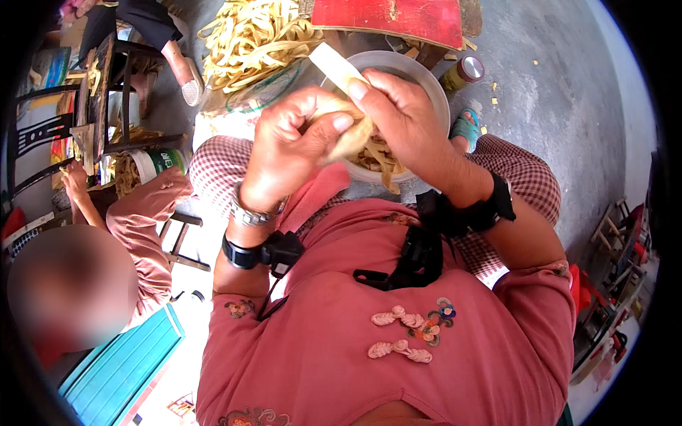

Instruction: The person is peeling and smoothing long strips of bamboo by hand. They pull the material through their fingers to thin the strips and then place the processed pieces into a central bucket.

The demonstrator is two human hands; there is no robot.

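Note:
My left hand (pixel 298 141) is closed around a folded tan fibrous strip (pixel 354 136), blurred at its lower edge. Thumb and fingers of my right hand (pixel 405 114) pinch a flat pale strip (pixel 334 64) that points up and to the left. Whether the pale strip joins the tan one is hidden by my fingers. Both hands meet above a white plastic tub (pixel 443 101) between my knees. Loose curled strips (pixel 375 157) lie in the tub, and one end hangs over its near rim.
A large heap of tan strips (pixel 256 48) lies on the floor beyond the tub, beside a red-topped wooden bench (pixel 389 21). A lidded jar (pixel 462 72) stands right of the tub. A seated co-worker (pixel 141 229) is at left, near wooden chairs (pixel 80 122) and a strip-filled bucket (pixel 152 162).

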